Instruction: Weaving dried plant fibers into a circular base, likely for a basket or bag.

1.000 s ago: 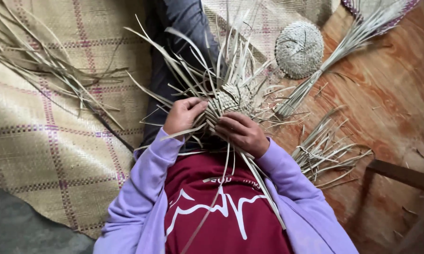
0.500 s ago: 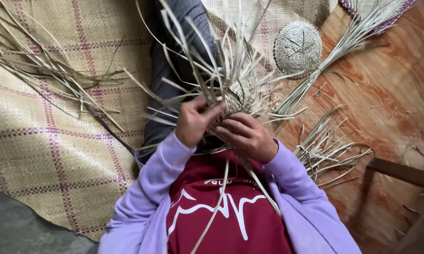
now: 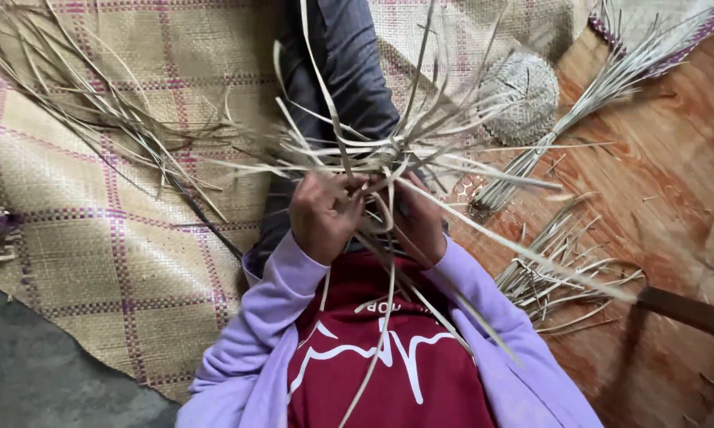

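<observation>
Two hands work at the picture's centre: one left hand (image 3: 323, 215) and one right hand (image 3: 420, 222). Between them sits one half-woven piece (image 3: 377, 162) with many loose strips, too many to count. One finished round woven piece (image 3: 523, 97) lies at two o'clock. Three loose strip bundles lie about: one at ten o'clock (image 3: 95, 119), one at two o'clock (image 3: 602, 79), one at four o'clock (image 3: 563, 269). One checked mat (image 3: 95, 261) covers the floor.

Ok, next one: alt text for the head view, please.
Seen from above, a person's left hand and right hand grip a half-woven piece of pale straw strips that fan outward. A checked woven mat lies beneath, with a small round woven piece and loose strip bundles on the wooden floor.
</observation>
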